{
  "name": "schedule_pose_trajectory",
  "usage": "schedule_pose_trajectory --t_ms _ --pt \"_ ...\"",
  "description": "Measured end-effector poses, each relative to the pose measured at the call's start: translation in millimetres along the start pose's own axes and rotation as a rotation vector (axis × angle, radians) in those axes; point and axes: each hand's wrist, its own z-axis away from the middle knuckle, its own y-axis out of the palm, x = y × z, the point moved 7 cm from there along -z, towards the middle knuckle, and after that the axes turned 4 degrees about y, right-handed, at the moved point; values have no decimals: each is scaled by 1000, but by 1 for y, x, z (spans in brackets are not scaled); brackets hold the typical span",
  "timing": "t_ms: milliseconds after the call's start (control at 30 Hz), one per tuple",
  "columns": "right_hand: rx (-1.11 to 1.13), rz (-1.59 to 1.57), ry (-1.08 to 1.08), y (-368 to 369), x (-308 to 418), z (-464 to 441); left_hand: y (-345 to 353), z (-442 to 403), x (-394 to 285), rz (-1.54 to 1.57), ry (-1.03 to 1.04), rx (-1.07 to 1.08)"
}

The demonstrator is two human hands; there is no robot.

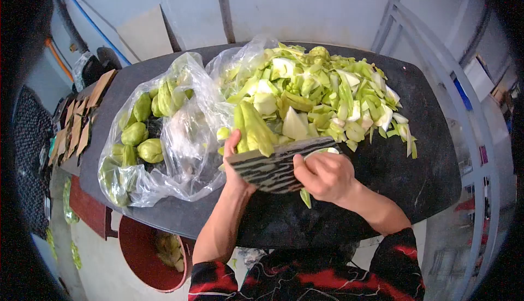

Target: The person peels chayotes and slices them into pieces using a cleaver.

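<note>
My left hand (pixel 236 164) is wrapped around a pale green chayote (pixel 254 129), above the near part of the table. My right hand (pixel 326 175) is closed on a broad knife (pixel 267 167) with a dark, wavy striped blade. The blade lies across the near side of the chayote, and its handle is hidden in my fist. A whitish piece shows just above my right knuckles, too covered to name. Below the blade hangs a thin green strip (pixel 305 198). Beyond both hands spreads a large heap of cut chayote and peel (pixel 327 93).
On the left of the dark table (pixel 426 164) lies a clear plastic bag (pixel 188 178) with several whole chayotes (pixel 150 150). A red bin (pixel 136 257) holding scraps stands below the near left edge. Grey metal rails (pixel 477 153) run along the right.
</note>
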Motion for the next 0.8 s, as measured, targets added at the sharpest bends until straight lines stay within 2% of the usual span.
schedule_pose_trajectory --t_ms 67,200,367,433,500,533,700,767,800 --pt "8 1 -19 -1 1 1 0 0 0 -15 23 53" --pt "122 14 165 28 -36 12 7 -5 -4 23 46 50" --pt "56 -88 74 2 -11 1 -1 4 3 -36 -15 41" --pt "24 -104 53 1 -11 2 3 9 1 -170 33 29" --pt "61 -85 125 14 -31 5 1 4 8 -31 57 114" --pt "93 -58 202 20 -40 7 -2 4 11 -86 18 62" --pt "70 -67 172 6 -29 7 -10 0 10 -173 42 22" --pt "91 -65 94 -4 -14 3 -14 2 12 -114 52 -13" --pt "-1 -42 86 -1 -18 5 -9 8 13 -16 49 76"
